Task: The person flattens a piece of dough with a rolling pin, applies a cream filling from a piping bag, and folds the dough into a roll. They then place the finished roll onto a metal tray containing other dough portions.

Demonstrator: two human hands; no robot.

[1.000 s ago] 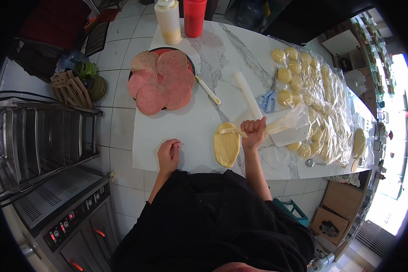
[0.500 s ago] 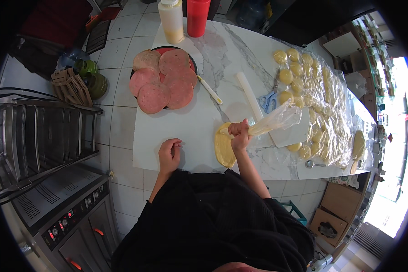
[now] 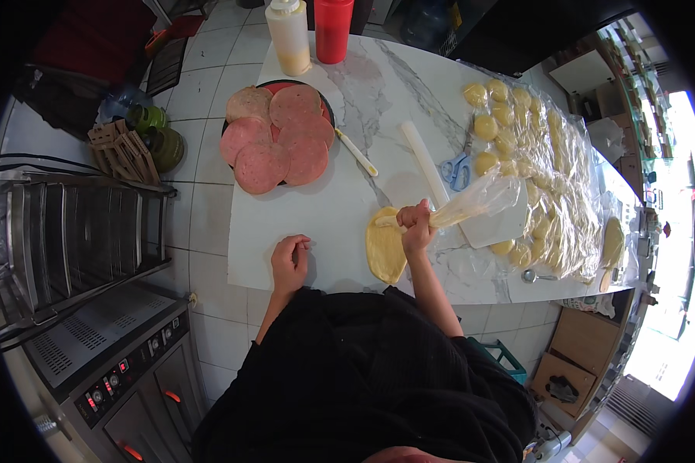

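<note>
My right hand (image 3: 415,221) is closed round a translucent piping bag (image 3: 480,202), whose loose top trails to the right. Its narrow end holds pale filling over the upper part of a flattened oval of yellow dough (image 3: 384,255) on the marble table (image 3: 324,247). My left hand (image 3: 289,258) rests on the table left of the dough, fingers curled, with nothing visible in it. Above it, round pink meat slices (image 3: 261,166) cover a dark-rimmed plate. A white-handled spreading tool (image 3: 357,153) lies beside the plate. A long white bar (image 3: 422,158) lies above the dough.
Several dough balls (image 3: 485,127) lie under plastic at the right, beside blue scissors (image 3: 455,171) and a white board (image 3: 494,228). A cream squeeze bottle (image 3: 288,38) and red bottle (image 3: 333,31) stand at the back. A metal rack (image 3: 77,239) and oven (image 3: 116,363) stand left.
My right hand with the bag has moved left over the dough since one second ago, then shifted slightly back to the right. My left hand stays in place.
</note>
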